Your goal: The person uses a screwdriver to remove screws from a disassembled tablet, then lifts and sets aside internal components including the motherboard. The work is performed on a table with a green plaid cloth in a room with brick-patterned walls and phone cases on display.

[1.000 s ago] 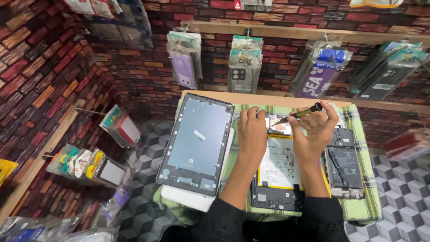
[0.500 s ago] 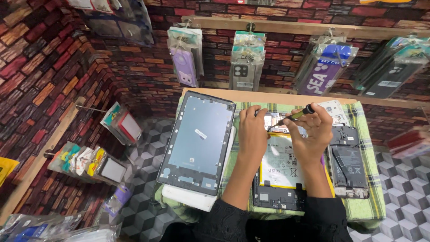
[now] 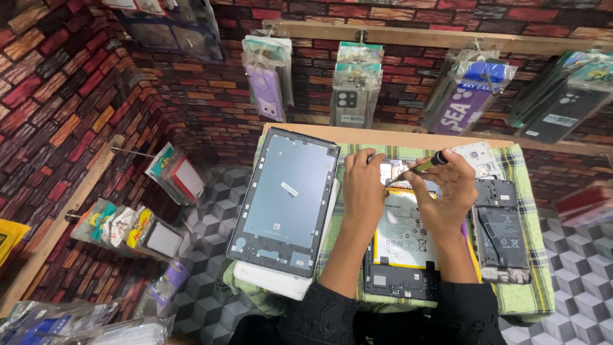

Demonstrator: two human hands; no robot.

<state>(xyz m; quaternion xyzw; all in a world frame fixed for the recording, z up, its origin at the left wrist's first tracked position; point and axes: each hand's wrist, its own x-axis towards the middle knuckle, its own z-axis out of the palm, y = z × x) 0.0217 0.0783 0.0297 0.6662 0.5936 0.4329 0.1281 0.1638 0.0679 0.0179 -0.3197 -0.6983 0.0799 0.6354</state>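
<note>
One opened tablet (image 3: 402,246) with a pale battery is steadied by flat, pressed-together left hand (image 3: 363,185) fingers; one yellow-black screwdriver (image 3: 418,167) is pinched by the right hand (image 3: 450,191).

Brick walls (image 3: 57,96), wood shelf (image 3: 408,33), cube-pattern floor (image 3: 575,255)

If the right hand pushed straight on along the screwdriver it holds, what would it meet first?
The right hand aims the screwdriver left and slightly down. Its tip seems already at the opened tablet's upper edge; just beyond lies the left hand. Depth is unclear.
</note>
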